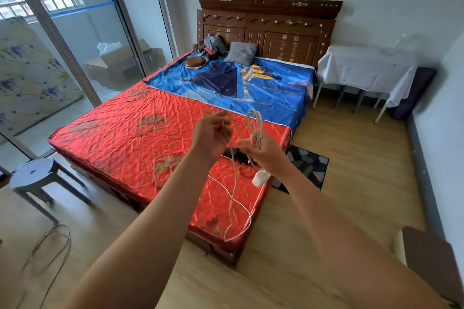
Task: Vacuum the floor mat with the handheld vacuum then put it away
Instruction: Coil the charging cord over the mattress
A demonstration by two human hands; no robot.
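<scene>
Cord point(254, 124), white, held up between both hands above the foot end of the bed. Right hand point(263, 150) clenched round a bundle of loops that stands up out of the fist. A white plug block point(261, 178) hangs just under that wrist. Left hand point(211, 135), blurred, has its fingers curled on a single strand. From there the strand drops and lies in a long loose loop on the red quilted mattress point(125, 138). Between and behind the hands a dark device point(232, 152) lies on the mattress, mostly hidden; cannot tell if it is the handheld vacuum. Floor mat point(311, 165), dark with a pale angular pattern, lies flat on the wooden floor point(351, 158). It is against the right side of the bed, its near corner covered by the right hand and plug. Further up the bed are a blue sheet point(263, 83), a grey pillow point(241, 52) and a heap of clothes point(211, 45), all before a carved wooden headboard point(271, 22). Worktop point(364, 68) under a white cloth stands right of the headboard. Grey stool point(35, 173) stands left of the bed, near the glass sliding door point(75, 32). A thin wire loop point(50, 246) lies on the floor below the stool.
</scene>
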